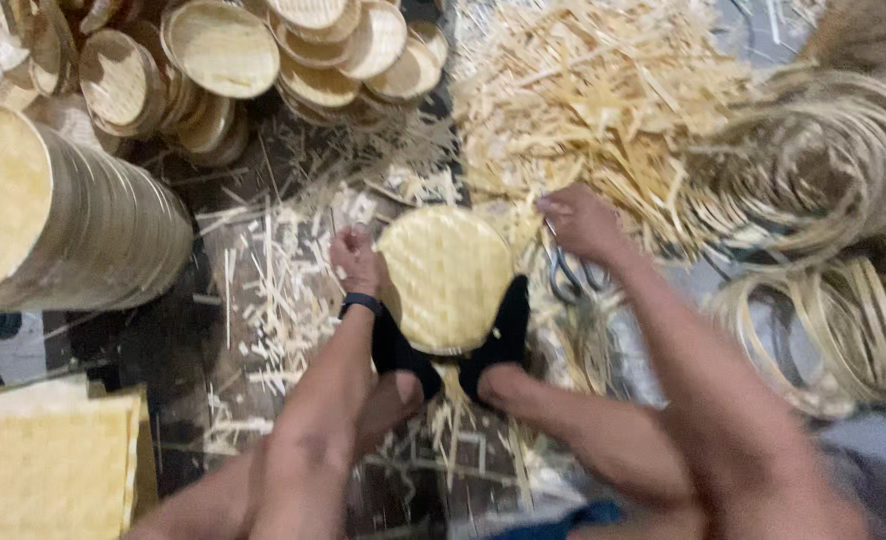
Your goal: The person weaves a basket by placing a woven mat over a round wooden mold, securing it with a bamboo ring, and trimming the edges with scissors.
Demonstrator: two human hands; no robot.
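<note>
At frame centre, round woven bamboo tray (445, 277), propped between two black-socked feet (498, 340). Left hand (355, 258) closed on tray's left rim; right hand (580, 222) over scissors (571, 275), grip unclear through blur. Upper left, stacked finished trays (221, 48); right, coiled bamboo hoops (835, 320); upper centre, heaped trimmings (603, 90).

Packages: none in view.
Labels: none in view.
Signs: none in view.
Screens: none in view.
</note>
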